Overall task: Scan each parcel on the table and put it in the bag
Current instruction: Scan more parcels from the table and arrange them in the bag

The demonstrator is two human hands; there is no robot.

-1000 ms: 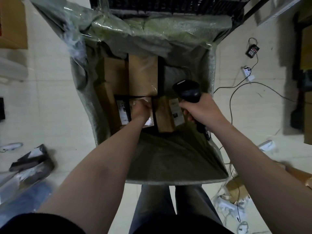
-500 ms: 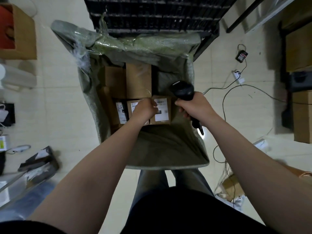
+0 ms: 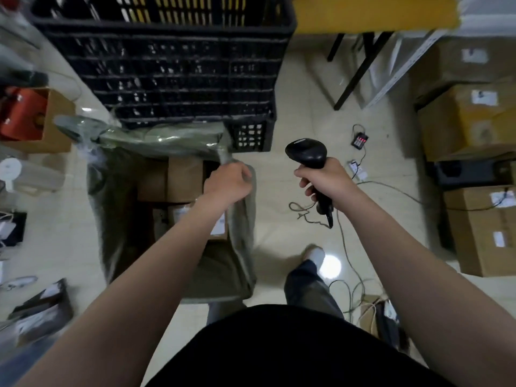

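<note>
Tiled floor (image 3: 307, 113) (cables (image 3: 346, 247) strewn): bag (image 3: 111, 205) beside black crate (image 3: 173, 65), cardboard boxes (image 3: 474, 124) right.

Blocked beyond the far rim of the bag (image 3: 217, 272) by the black crate (image 3: 173, 74), just against it. Open from above along the bag's left wall, down a dark gap beside the parcels (image 3: 184, 177); filled along the far and right sides by those parcels. Narrowed at the far right corner by the left hand (image 3: 227, 181) gripping the rim. Free over bare floor (image 3: 273, 219) between the bag's right wall and the right hand (image 3: 325, 180) holding the scanner (image 3: 307, 152); crossed nearer by loose cables (image 3: 346, 247) and a leg (image 3: 307, 277).
</note>
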